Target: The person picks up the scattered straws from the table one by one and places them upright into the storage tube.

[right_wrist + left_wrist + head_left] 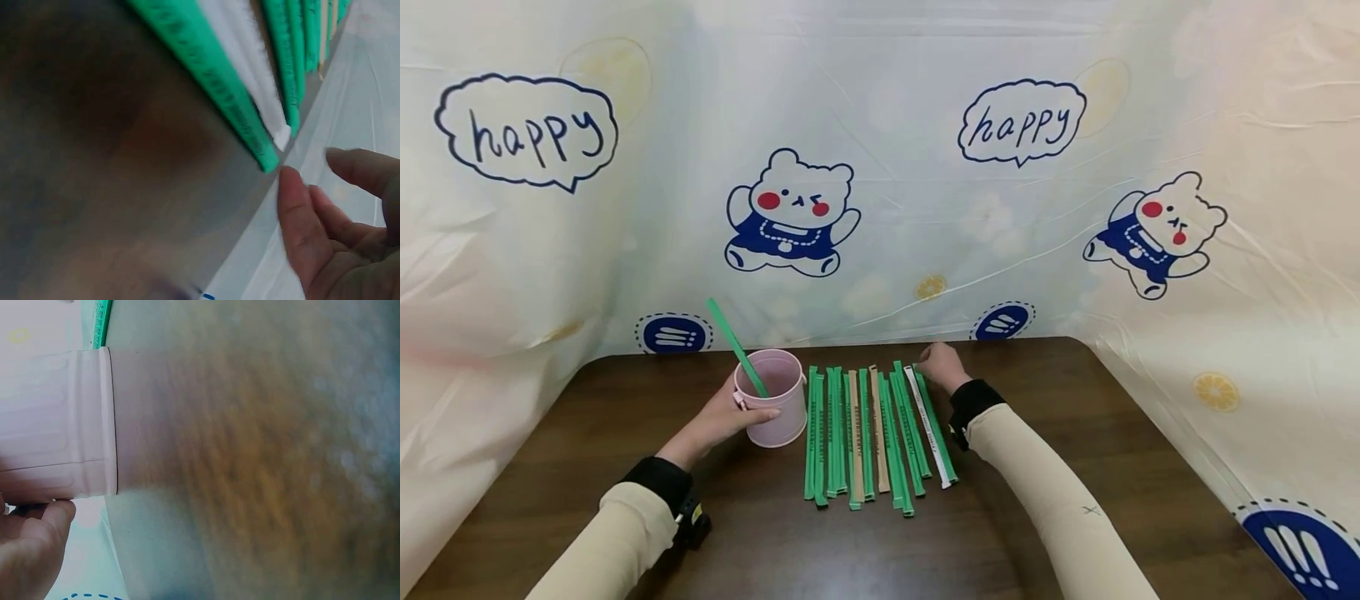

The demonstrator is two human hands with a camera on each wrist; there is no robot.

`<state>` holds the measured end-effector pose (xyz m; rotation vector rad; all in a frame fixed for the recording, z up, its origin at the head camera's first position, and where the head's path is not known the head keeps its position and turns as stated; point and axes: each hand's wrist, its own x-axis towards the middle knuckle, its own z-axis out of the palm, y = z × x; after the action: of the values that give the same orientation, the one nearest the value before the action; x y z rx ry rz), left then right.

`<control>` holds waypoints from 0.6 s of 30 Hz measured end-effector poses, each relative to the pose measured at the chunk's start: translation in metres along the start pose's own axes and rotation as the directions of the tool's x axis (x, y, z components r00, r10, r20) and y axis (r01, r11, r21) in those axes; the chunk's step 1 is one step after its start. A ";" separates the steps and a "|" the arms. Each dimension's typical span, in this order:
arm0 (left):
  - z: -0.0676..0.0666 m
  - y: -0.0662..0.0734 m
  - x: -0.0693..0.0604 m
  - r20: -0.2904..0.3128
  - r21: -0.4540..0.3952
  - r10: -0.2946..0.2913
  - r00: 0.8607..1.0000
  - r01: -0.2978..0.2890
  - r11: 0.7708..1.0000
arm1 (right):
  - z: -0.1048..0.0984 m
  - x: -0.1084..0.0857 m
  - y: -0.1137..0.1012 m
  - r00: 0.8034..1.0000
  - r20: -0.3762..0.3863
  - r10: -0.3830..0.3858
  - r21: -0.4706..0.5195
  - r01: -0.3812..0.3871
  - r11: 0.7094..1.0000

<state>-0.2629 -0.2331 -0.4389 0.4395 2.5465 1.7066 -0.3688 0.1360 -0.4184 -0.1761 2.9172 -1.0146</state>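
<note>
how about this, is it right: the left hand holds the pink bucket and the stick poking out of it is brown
Not quite: the stick is green, not brown, as the head view shows. The left hand does hold the pink bucket.

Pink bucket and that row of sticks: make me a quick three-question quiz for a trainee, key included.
1. Which hand holds the pink bucket?
2. Look at the right hand. True or false: it grips a stick.
3. Fill in: the row of sticks has green, tan and one ___.

Key: 1. The left hand. 2. False; its thumb and fingers stand apart. 3. White.
</note>
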 end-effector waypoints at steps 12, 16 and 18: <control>0.000 -0.005 -0.002 0.004 0.008 0.004 1.000 -0.004 1.000 | 0.013 0.000 0.010 0.986 0.102 0.130 -0.060 -0.125 0.990; -0.001 -0.004 -0.002 0.008 0.007 0.015 1.000 -0.015 1.000 | 0.014 -0.002 0.009 0.988 0.091 0.128 -0.072 -0.122 0.990; -0.001 -0.002 -0.002 0.007 0.003 0.023 1.000 -0.023 1.000 | 0.015 -0.001 0.009 0.988 0.090 0.125 -0.058 -0.121 0.991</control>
<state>-0.2613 -0.2356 -0.4409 0.4760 2.5501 1.7056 -0.3671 0.1340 -0.4358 -0.0434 2.8313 -0.8877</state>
